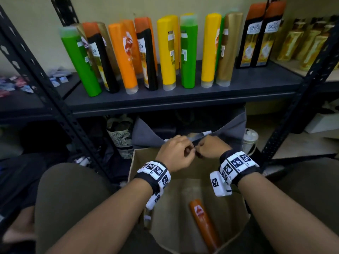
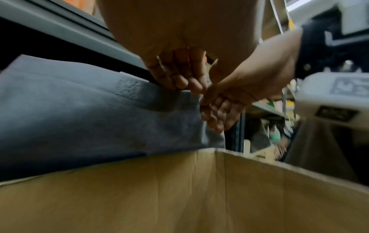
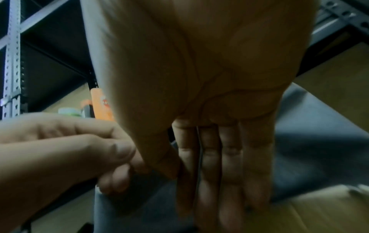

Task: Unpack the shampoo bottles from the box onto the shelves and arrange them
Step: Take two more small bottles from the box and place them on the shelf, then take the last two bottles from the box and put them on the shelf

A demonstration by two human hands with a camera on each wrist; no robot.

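One orange shampoo bottle (image 1: 203, 220) lies on the floor of the open cardboard box (image 1: 139, 158) between my knees. Several bottles, green (image 1: 80, 61), orange (image 1: 122, 55), yellow (image 1: 168, 52) and gold (image 1: 227, 50), stand in a row on the dark shelf (image 1: 183, 99). Both hands meet above the box's far edge. My left hand (image 1: 189, 150) pinches the rim of a grey fabric bag (image 2: 79, 110) with curled fingers (image 2: 179, 78). My right hand (image 1: 199, 150) holds the same rim, its fingers (image 3: 209, 165) lying down the cloth and its thumb against them.
The grey bag (image 1: 146, 134) stands under the shelf, right behind the box. Black perforated shelf posts (image 1: 55, 99) rise on both sides. A patterned bag (image 1: 121, 138) sits to the left and a white jar (image 1: 250, 138) to the right. Gold bottles (image 1: 311, 43) fill the neighbouring shelf.
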